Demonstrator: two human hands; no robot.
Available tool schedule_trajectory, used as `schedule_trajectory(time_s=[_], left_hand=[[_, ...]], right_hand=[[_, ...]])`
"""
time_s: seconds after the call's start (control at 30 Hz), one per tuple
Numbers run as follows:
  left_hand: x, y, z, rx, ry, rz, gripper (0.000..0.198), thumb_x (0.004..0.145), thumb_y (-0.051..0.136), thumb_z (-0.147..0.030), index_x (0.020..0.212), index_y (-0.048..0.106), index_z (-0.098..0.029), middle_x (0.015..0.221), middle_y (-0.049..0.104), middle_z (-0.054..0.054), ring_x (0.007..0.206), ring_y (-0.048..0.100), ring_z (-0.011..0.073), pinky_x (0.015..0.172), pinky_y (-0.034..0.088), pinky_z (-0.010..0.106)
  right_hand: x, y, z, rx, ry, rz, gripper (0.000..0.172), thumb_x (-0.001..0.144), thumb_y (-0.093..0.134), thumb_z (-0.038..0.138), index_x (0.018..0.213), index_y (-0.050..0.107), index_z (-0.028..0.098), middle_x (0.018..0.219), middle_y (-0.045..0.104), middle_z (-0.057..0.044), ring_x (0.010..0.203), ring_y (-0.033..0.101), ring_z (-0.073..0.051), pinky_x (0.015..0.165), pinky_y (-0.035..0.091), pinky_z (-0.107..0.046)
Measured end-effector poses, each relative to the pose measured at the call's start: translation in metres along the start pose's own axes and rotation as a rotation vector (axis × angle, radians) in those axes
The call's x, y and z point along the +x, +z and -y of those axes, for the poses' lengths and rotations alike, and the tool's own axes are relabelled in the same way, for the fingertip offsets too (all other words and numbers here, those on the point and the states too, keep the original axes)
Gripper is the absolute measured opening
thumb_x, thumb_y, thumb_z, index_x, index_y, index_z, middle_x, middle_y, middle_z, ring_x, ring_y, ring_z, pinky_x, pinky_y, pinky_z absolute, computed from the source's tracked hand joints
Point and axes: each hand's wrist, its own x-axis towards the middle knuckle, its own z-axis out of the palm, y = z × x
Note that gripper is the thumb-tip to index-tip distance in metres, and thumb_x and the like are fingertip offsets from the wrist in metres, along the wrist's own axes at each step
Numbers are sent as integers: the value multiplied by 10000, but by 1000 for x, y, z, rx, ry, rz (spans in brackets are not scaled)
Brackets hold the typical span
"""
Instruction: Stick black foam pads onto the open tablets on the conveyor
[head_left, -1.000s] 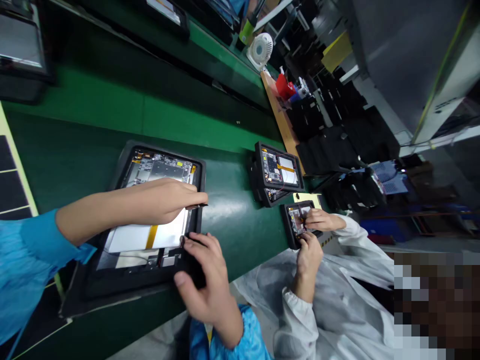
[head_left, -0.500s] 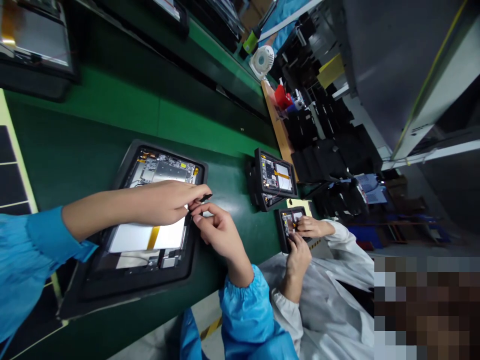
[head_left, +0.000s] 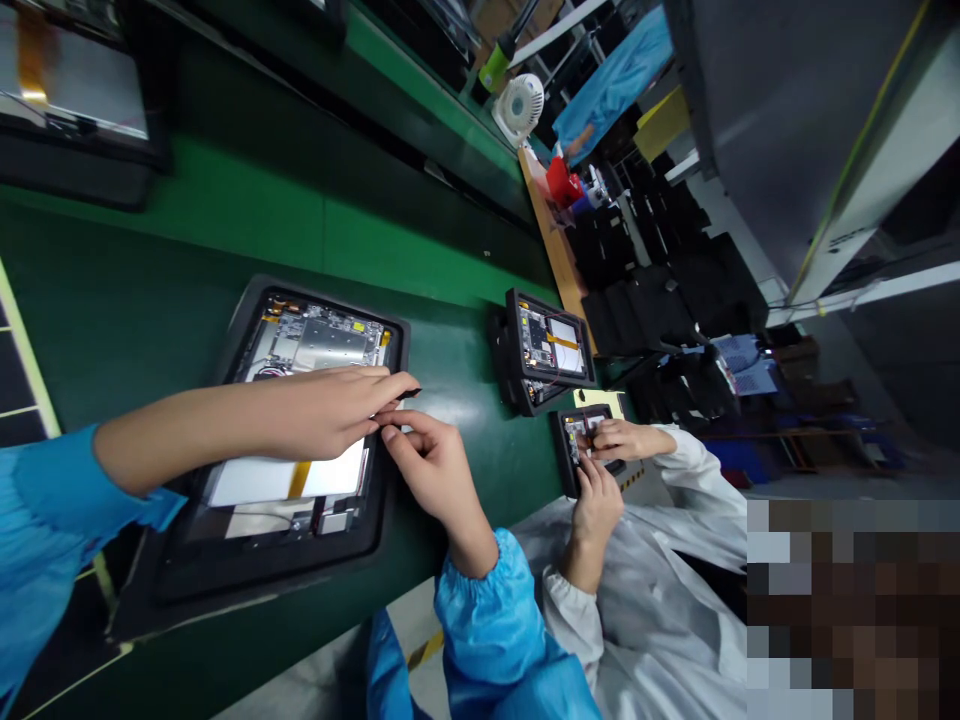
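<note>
An opened tablet-like device (head_left: 330, 343) lies in a black foam tray (head_left: 247, 580), its circuit board and silver battery exposed. Across it reaches my left hand (head_left: 330, 405), fingers closed, with a small thin black piece (head_left: 409, 393) poking out by the fingertips. My right hand (head_left: 435, 460) is pinched at the device's right edge, its fingertips meeting those of my left hand. Whatever lies between the right fingertips is too small and covered to make out. Part of the board and battery is hidden under my left hand and forearm.
To the right, a stack of similar devices in black trays (head_left: 551, 345) sits on the green bench (head_left: 262, 215). Beyond it a co-worker's hands (head_left: 600, 500) work on another device. Another opened device (head_left: 82, 90) is at upper left. A small white fan (head_left: 520, 107) stands at the back.
Both hands stay together at the device's right edge with only slight finger shifts. The view has moved a little. In the background, a blue sleeve has come into sight beside the fan.
</note>
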Motion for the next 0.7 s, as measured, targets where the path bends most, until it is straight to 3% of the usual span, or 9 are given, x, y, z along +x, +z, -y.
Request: schedule_trajectory(time_s=[0.13,0.2,0.37,0.47,0.57,0.63,0.7], left_hand=[[-1,-2,-2,-9,-10,73,540,987,388,-230,1513,499,-173,1345,633,177,1204,659,310,946,554,372],[-1,-3,-3,-11,-19,79,537,996,384,-230,1519,495,-173,1327,640,173,1206,657,308,951,555,370],[1,0,-1,-10,-50,75,544,1017,332,-227,1536,491,-179,1377,624,180,1212,657,311,952,556,387],[1,8,4,-7,-44,38,524,1037,292,-238,1506,518,-179,1371,630,182,1211,655,313,962,548,402],[1,12,5,-60,-11,-27,490,1014,316,-240,1440,549,-173,1279,663,157,1124,673,280,921,546,358],[-1,6,4,-149,3,-123,462,1007,330,-257,1405,546,-165,1213,673,130,1084,673,250,935,544,334],[-4,-5,3,-240,-39,-284,431,1002,378,-326,1370,531,-162,1206,671,119,1151,658,253,1009,539,344]], right_hand=[[-17,7,-4,-194,-203,-194,362,1007,579,326,1200,827,147,544,524,55,472,420,-104,524,341,-241],[-26,10,-7,-319,-293,-222,396,1038,551,317,1282,810,145,614,665,6,500,535,-124,553,402,-248],[-42,13,-8,-786,-443,-30,464,1107,499,382,1379,750,102,723,798,-85,564,686,-188,572,443,-290],[-46,11,-6,-838,-548,24,440,1126,463,370,1193,811,109,694,779,-74,563,667,-190,576,434,-308],[-43,11,-3,-684,-454,-87,391,1117,478,347,1046,825,182,772,777,-71,691,691,-203,692,495,-310],[-40,14,-4,-576,-305,-226,321,1082,533,342,1191,799,200,962,787,-106,882,713,-248,813,537,-345],[-37,20,-9,-463,-184,-312,375,1021,591,321,1347,735,203,1118,766,-128,977,702,-270,872,555,-379]])
